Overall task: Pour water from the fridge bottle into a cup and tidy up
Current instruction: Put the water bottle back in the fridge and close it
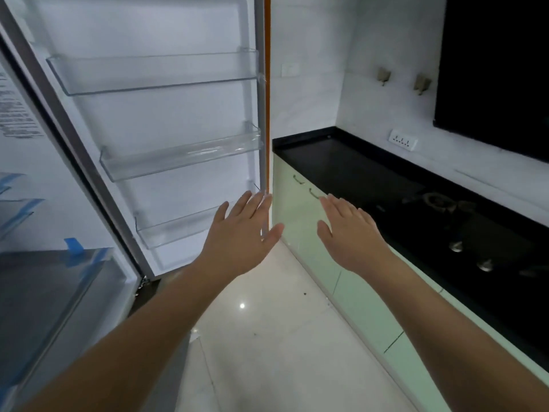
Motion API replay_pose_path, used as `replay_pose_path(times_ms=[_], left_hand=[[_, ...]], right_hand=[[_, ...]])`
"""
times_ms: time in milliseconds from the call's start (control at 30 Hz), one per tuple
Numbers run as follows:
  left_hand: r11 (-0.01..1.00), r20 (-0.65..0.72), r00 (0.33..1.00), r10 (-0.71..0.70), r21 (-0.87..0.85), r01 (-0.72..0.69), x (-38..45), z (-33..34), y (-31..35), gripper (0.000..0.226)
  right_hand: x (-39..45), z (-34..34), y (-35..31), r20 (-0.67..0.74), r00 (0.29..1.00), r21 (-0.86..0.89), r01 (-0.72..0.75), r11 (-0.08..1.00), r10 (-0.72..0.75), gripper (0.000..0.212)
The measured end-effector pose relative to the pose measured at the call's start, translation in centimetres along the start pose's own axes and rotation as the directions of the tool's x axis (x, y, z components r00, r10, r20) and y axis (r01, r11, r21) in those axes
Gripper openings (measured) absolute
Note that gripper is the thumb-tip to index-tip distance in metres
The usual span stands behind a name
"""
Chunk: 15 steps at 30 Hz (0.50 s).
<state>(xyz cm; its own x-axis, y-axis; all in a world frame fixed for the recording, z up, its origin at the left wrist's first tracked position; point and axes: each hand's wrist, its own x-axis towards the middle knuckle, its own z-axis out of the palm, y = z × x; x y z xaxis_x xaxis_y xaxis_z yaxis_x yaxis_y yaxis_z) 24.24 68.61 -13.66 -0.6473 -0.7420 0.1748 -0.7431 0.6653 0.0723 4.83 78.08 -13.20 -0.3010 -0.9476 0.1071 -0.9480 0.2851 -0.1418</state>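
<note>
At the far left the fridge [44, 292] interior is showing a grey drawer front with strips of blue tape [75, 248]. Just right of it the fridge door [154, 114] is standing wide open, its three clear door shelves [154, 74] holding nothing; the bottle and cup are not showing anywhere. The left hand [240, 236] is reaching out flat, fingers straight and spread, grasping nothing, in front of the door's right edge. The right hand [347, 233] is hovering beside it, equally released, over the pale green cabinets [365, 304]. Further right the black countertop [350, 168] is carrying a gas hob [463, 233], with a wall socket [403, 141] beyond.
</note>
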Motion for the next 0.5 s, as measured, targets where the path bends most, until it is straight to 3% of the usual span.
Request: replay_pose_path(times_ms=[333, 500], left_hand=[[0.979, 0.074, 0.977, 0.2, -0.064, -0.195, -4.1, 0.4, 11.9, 0.07], [0.945, 0.16, 0.932, 0.325, -0.095, -0.313, -6.5, 1.3, 20.5, 0.066]], right_hand=[[-13.3, -2.0, 6.9, -0.082, 0.972, -0.015, -0.224, 0.975, 0.222, 0.058], [-21.5, -2.2, 11.6, -0.103, 0.934, 0.007, -0.343, 0.939, 0.342, 0.057]])
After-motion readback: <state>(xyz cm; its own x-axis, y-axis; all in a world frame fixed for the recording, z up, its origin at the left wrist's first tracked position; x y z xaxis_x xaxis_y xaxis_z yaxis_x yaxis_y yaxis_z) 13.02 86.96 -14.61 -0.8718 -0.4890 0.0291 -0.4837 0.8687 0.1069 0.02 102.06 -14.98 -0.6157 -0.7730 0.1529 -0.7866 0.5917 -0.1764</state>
